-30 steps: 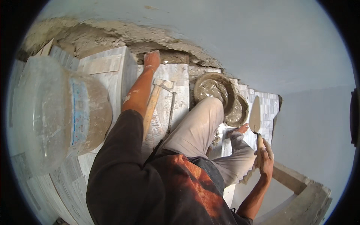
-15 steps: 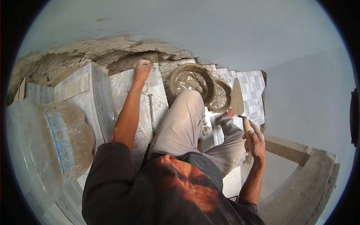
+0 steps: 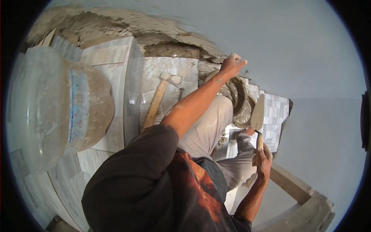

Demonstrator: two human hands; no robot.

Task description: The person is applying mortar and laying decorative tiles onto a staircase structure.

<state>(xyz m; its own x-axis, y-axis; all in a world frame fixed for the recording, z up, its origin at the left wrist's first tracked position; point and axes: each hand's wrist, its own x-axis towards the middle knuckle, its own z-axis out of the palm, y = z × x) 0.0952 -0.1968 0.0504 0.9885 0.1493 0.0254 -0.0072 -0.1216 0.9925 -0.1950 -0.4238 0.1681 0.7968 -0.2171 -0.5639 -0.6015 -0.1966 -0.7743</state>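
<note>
My left hand is raised past the mortar tub near the wall, fingers curled; what they hold, if anything, I cannot make out. My left arm crosses over my bent knee. A second, smaller mortar container sits beside the tub, partly hidden. My right hand grips a wooden-handled trowel, its blade pointing away from me. Left of the knee, a wooden-handled hammer and a metal rod lie on a tile.
A large dusty plastic water bottle fills the left side among grey tiled steps. Broken plaster runs along the base of the pale wall. Small tiles continue to the right. A concrete edge is at lower right.
My left hand has left the broken edge at the wall's base and moved right, over beyond the mortar tub. My right hand still holds the trowel. The view has shifted with my head.
</note>
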